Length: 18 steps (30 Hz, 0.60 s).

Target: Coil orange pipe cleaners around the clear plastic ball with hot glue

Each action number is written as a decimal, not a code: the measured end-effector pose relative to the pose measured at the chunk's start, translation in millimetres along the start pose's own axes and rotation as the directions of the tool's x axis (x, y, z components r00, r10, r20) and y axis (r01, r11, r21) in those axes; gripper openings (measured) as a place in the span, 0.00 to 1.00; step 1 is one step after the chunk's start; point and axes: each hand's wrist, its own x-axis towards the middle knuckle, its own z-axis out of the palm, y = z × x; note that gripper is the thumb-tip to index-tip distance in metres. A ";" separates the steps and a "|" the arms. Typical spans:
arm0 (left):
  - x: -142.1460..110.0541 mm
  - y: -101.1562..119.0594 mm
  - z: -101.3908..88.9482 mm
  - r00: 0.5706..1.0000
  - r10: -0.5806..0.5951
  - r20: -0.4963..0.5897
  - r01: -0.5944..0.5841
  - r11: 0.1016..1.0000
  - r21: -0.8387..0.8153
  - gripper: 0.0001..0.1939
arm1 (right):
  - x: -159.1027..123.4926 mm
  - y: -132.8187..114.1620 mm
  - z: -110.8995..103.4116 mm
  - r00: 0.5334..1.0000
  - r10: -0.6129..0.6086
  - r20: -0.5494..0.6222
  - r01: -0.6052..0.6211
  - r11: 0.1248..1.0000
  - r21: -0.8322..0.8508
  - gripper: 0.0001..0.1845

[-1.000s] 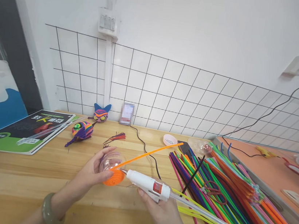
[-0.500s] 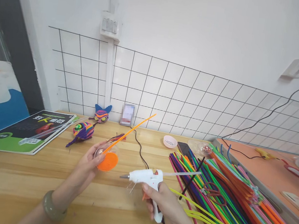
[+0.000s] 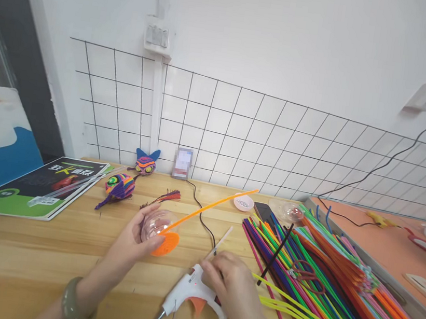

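Note:
My left hand (image 3: pixel 135 241) is closed round a clear plastic ball (image 3: pixel 155 225) with an orange pipe-cleaner spiral (image 3: pixel 167 243) stuck on its underside. The spiral's long orange tail (image 3: pixel 215 205) points up and to the right. My right hand (image 3: pixel 228 282) rests on a white hot glue gun (image 3: pixel 189 293) that lies on the wooden table (image 3: pixel 27 255), nozzle pointing down-left, a clear glue stick (image 3: pixel 220 241) jutting from its back. The fingers are curled over the gun's body.
A big heap of coloured pipe cleaners (image 3: pixel 338 280) fills the table's right side, with scissors (image 3: pixel 302 270) on it. Behind are a pink dish (image 3: pixel 243 202), a clear ball (image 3: pixel 288 211), two pipe-cleaner figures (image 3: pixel 119 186), a black cable (image 3: pixel 200 213) and a book (image 3: pixel 37 183) at left.
My right hand has lowered the glue gun from mid-air onto the table, nozzle now pointing down-left. My left hand turned the ball, so the orange tail swung to the right.

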 end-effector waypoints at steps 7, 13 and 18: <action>-12.3 -4.2 7.6 0.965 -0.095 0.244 0.086 0.995 0.047 0.34 | -4.1 -3.3 -7.7 0.643 -0.684 -0.345 0.516 0.719 -0.466 0.17; -17.7 -14.2 8.5 0.940 -0.110 0.323 0.114 0.993 0.008 0.34 | -2.5 -3.9 -6.1 0.683 -0.704 -0.196 0.548 0.671 -0.500 0.23; -17.2 -15.7 9.9 0.937 -0.130 0.323 0.160 0.985 -0.067 0.35 | -1.8 -4.3 -6.1 0.665 -0.720 -0.198 0.628 0.683 -0.372 0.23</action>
